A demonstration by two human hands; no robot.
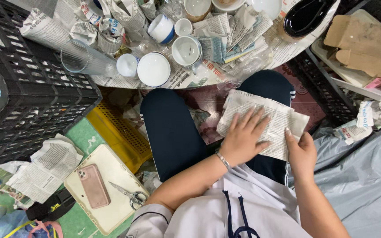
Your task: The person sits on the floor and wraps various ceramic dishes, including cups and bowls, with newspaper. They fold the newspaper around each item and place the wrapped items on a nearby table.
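Nearest you, lower centre of the frame, your left hand (243, 137) lies flat with fingers spread on a folded newspaper sheet (261, 122) resting across your right knee. Your right hand (303, 152) pinches the sheet's near right edge between thumb and fingers, so that grip is closed on paper while the left one only presses.

By the look of it, you are smoothing or folding the sheet, a step that seems only part done; the next move likely calls for keeping the left palm down as an anchor while the right draws the edge over cleanly, without tearing the thin paper.

At lower left, on the floor, a pink phone (94, 186) and scissors (129, 195) lie on a cream tray (111, 220). A black crate (31, 88) fills the left side.

Farther off, along the top of the frame, the counter (199, 79) is covered in newspaper and carries white cups (153, 69), a clear glass (87, 59) lying on its side, and several paper-wrapped bundles (45, 28).
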